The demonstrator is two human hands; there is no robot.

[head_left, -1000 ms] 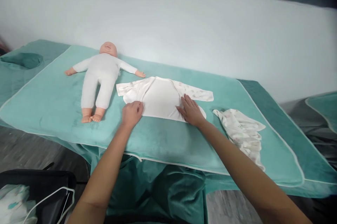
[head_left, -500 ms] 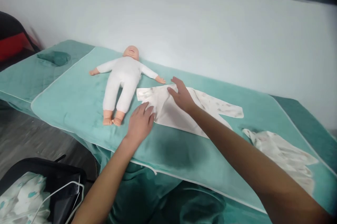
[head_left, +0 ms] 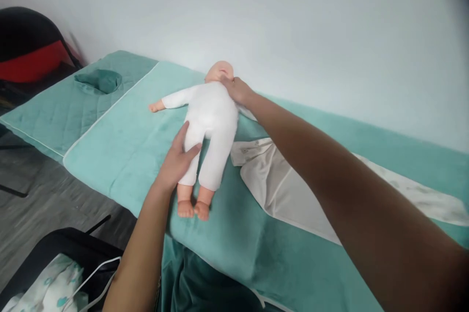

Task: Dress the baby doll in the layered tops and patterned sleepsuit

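Observation:
A baby doll [head_left: 210,107] with a white cloth body lies face up on the green bed cover [head_left: 124,156], head toward the wall. At its thigh and hip, my left hand [head_left: 178,158] grips it from the side, thumb across the leg. My right hand [head_left: 238,91] holds the doll beside the neck and shoulder, the fingers partly hidden behind it. To the doll's right, a pale baby garment [head_left: 289,195] with a patterned sleeve is spread out, partly covered by my right forearm.
A black chair with a red panel [head_left: 36,63] stands at the far left. A face-hole cushion [head_left: 98,81] lies on the bed's left end. At lower left, a black seat [head_left: 54,241] bears a patterned cloth [head_left: 54,285] and a white cable [head_left: 97,265]. The wall [head_left: 293,24] borders the bed's far side.
Both hands have left the garment and moved left onto the doll, taking hold at its hip and neck. The view has turned left, and the second crumpled cloth at right is out of sight.

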